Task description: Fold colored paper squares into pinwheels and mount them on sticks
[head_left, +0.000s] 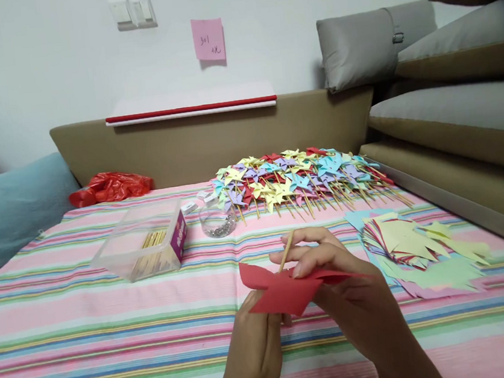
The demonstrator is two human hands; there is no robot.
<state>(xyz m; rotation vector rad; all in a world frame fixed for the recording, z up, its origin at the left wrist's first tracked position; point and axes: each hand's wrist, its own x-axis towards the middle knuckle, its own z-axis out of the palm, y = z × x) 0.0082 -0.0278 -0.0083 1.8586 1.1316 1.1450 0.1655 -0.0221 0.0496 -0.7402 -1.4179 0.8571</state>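
Observation:
A red paper pinwheel (286, 291) is held up between my two hands, above the cloth. A thin wooden stick (286, 252) rises at a slant from behind it. My right hand (349, 287) is closed, its thumb and fingers about the stick and the paper's right edge. From below, my left hand (254, 346) is closed against the pinwheel's underside, its fingertips mostly hidden by the paper. Where stick and paper meet cannot be seen clearly.
Finished pinwheels (299, 180) lie heaped at the back. To the right is a stack of cut paper (403, 238). A clear plastic box (126, 243) with sticks and a round tub (218, 220) of small metal pieces stand left of centre. Cushions (457, 111) line the right side.

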